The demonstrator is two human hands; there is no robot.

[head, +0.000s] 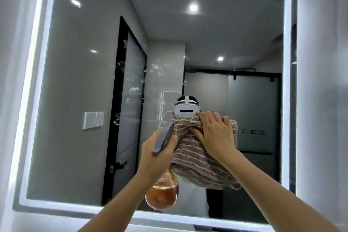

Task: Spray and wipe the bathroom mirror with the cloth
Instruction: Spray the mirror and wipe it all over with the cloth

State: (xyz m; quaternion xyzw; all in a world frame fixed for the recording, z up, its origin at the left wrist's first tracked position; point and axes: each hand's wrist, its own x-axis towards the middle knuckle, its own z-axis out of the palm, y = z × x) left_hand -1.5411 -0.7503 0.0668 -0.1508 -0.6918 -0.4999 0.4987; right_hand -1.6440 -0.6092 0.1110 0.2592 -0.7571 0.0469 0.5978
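The lit-edged bathroom mirror (75, 81) fills the view, with patches of spray and droplets on its left-centre glass. My left hand (156, 154) is closed around a spray bottle (162, 194); its grey-purple head points up and its round body of amber liquid hangs below my wrist. My right hand (214, 133) presses a brown striped cloth (195, 164) flat against the lower middle of the glass, right beside the bottle. The cloth hangs down below my palm.
The mirror's glowing white border (33, 100) runs around the glass, set in a pale wall (11, 43). Reflected in the glass are a black-framed door, a shower screen, ceiling lights and a person wearing a white headset.
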